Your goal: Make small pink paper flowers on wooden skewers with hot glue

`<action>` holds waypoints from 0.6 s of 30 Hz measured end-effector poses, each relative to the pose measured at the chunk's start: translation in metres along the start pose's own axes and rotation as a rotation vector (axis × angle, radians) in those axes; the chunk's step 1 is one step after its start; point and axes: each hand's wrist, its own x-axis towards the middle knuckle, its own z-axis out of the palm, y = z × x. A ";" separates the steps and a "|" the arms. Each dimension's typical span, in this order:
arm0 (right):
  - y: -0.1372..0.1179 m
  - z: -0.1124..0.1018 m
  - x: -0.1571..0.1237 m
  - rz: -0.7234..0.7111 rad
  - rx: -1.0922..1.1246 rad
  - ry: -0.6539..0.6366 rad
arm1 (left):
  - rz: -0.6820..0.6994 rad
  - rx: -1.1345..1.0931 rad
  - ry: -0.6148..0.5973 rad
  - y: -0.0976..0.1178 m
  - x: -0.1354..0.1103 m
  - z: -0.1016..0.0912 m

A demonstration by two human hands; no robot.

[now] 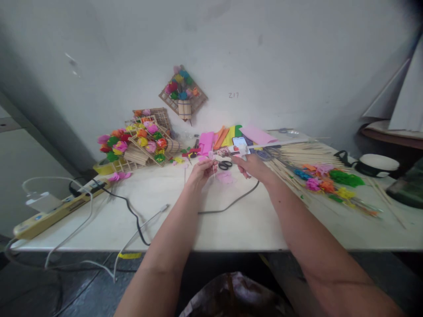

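Note:
Near the table's middle, my left hand [204,171] pinches a thin stick [213,169] upright, with a bit of pink crepe paper [211,155] at its top. My right hand [249,167] is closed round a glue gun [226,152] with a patterned body, its nose pointing left toward the pink paper. A long white glue stick [264,144] runs out behind it, and a dark cord [228,208] trails below the hand. Between my hands lie black-handled scissors [225,165]. Loose pink paper petals [226,177] rest just in front of them.
Flower-filled stick baskets [145,143] crowd the left; another hangs on the wall [183,94]. Folded coloured paper [231,135] and a lit phone [240,141] lie behind. Bamboo sticks [297,154] and paper flowers [327,180] spread right. A power strip [59,211] with cables sits left.

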 end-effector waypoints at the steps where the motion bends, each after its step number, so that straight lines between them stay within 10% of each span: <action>1: -0.001 0.000 0.000 0.004 -0.007 0.003 | -0.001 -0.002 0.002 0.000 0.000 0.000; 18: -0.002 0.000 -0.003 -0.035 0.000 -0.061 | -0.006 -0.024 0.008 0.001 0.001 -0.002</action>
